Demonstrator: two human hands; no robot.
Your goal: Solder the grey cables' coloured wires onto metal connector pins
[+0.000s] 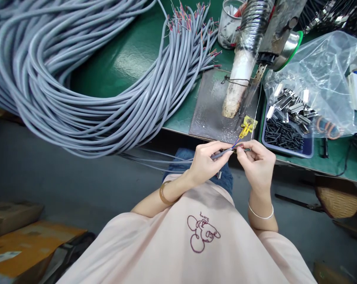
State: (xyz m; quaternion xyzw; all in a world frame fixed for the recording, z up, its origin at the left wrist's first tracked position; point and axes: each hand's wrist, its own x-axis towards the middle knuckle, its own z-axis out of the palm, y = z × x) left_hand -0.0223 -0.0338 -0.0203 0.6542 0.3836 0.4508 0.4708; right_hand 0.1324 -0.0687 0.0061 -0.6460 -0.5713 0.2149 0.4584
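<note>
My table [122, 59] runs across the upper half of the frame. Its top is a deep green, with a soft sheen of light in the upper middle, and its front edge slants down from the centre toward the right. Below it the floor [63, 185] is plain grey and dim, filling the left and middle. At the lower left lies an orange-brown cardboard box [33, 244], with a duller brown box [13, 215] just behind it. At the lower right, below the table's edge, I see a woven wicker seat [338, 201].
</note>
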